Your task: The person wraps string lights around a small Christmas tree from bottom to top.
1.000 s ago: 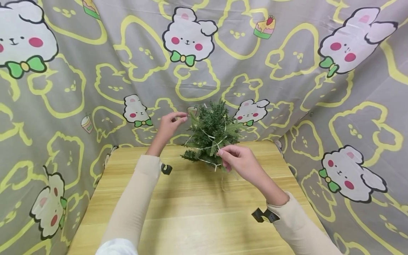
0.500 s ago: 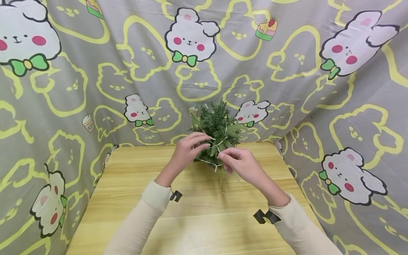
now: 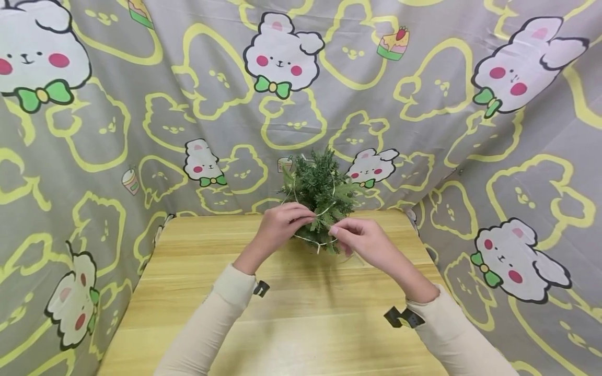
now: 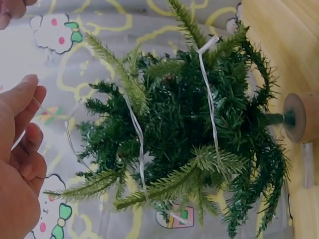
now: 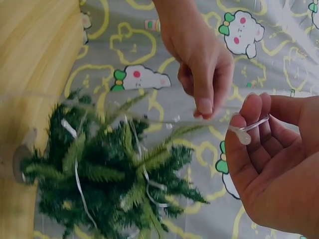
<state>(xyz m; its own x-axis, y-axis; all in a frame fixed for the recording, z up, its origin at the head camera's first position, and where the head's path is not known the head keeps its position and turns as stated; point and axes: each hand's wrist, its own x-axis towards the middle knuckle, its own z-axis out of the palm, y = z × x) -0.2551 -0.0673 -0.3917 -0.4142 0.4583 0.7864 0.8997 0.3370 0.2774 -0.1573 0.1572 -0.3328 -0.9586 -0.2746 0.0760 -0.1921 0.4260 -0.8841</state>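
Observation:
A small artificial Christmas tree (image 3: pixel 320 180) stands on a round wooden base (image 4: pixel 298 117), with a thin pale string of lights (image 4: pixel 138 142) wound around its branches. In front of the tree, my left hand (image 3: pixel 284 224) pinches the light string between thumb and fingertips. My right hand (image 3: pixel 364 237) is at the tree's front right and holds another stretch of the string; a small clear bulb (image 5: pixel 242 136) sits by its fingertips. Between the two hands runs a blurred length of wire, seen in the right wrist view. The hands are close together but apart.
The tree is near the back of a light wooden table (image 3: pixel 282 313). A grey curtain (image 3: pixel 348 104) with rabbit prints surrounds the table at the back and sides. A small clear cylinder (image 4: pixel 308 164) appears beside the base.
My left hand has come from the tree's left side, apart from it, to the front, and now pinches the string. My right hand has shifted slightly right, still holding the string.

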